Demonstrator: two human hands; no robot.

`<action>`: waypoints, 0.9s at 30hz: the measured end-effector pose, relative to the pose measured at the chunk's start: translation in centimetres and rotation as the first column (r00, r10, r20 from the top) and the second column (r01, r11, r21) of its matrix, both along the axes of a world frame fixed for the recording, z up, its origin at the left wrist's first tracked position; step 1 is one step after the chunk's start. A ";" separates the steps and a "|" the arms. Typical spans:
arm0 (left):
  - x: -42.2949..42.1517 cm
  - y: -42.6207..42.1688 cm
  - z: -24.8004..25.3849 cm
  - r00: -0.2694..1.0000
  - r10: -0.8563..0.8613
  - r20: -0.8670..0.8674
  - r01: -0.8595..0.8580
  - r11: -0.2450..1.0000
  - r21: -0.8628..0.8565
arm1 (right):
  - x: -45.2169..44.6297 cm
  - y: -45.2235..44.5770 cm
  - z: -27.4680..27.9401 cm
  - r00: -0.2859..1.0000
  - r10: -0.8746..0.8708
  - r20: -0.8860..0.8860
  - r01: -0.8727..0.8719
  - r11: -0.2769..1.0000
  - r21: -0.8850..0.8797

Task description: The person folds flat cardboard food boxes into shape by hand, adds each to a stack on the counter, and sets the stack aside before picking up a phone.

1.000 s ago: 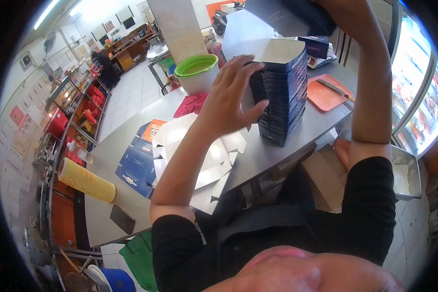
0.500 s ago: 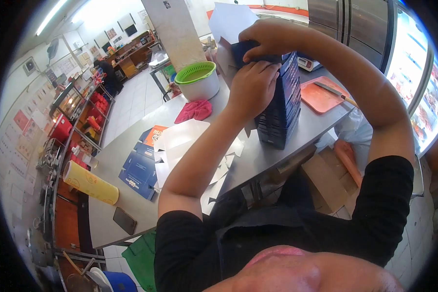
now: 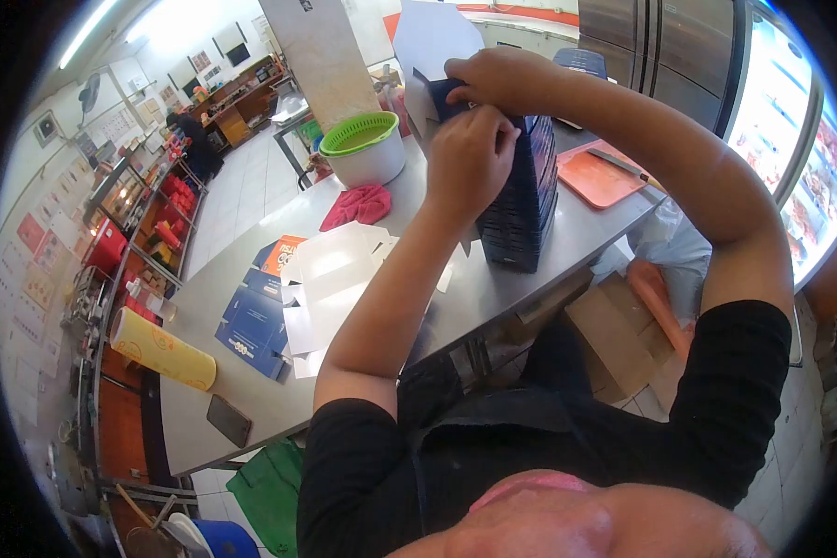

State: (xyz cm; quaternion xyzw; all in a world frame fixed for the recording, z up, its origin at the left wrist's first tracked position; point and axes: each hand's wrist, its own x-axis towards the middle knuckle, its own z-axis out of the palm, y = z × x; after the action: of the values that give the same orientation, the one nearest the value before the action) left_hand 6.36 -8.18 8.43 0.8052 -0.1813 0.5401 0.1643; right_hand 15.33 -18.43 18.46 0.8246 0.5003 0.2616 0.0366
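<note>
A tall stack of dark blue cardboard boxes [image 3: 523,209] stands on the metal table. At its top is a partly folded cardboard box [image 3: 437,42], blue outside and white inside, with its white flap raised. My right hand [image 3: 493,79] grips this box's far edge with curled fingers. Lower and nearer, my left hand [image 3: 474,153] is closed at the box's near side, its thumb against the fingers. The hands hide much of the box. Left of my left forearm lie flat white box blanks [image 3: 330,279] and a blue-and-orange blank [image 3: 256,321].
On the metal table [image 3: 279,228] are a white tub with a green colander [image 3: 361,135], a pink cloth [image 3: 357,206], a yellow roll [image 3: 165,350] and a phone [image 3: 228,420]. A knife [image 3: 620,164] rests on an orange tray [image 3: 600,189]. Another person [image 3: 193,149] stands far back.
My left hand has shifted slightly up toward the right hand, and its fingers have curled in more. The view has moved a little, showing another dark box behind my right arm.
</note>
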 end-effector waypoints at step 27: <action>-0.3 2.3 -0.1 0.982 0.074 -0.172 -0.071 0.997 0.025 | 1.0 -2.6 -1.1 0.995 0.075 -0.060 -0.075 0.997 0.004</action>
State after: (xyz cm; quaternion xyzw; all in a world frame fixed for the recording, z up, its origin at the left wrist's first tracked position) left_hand 6.11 -5.89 8.37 0.8565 -0.1421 0.4723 0.1520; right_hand 16.28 -20.98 17.35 0.8127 0.5317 0.2383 0.0108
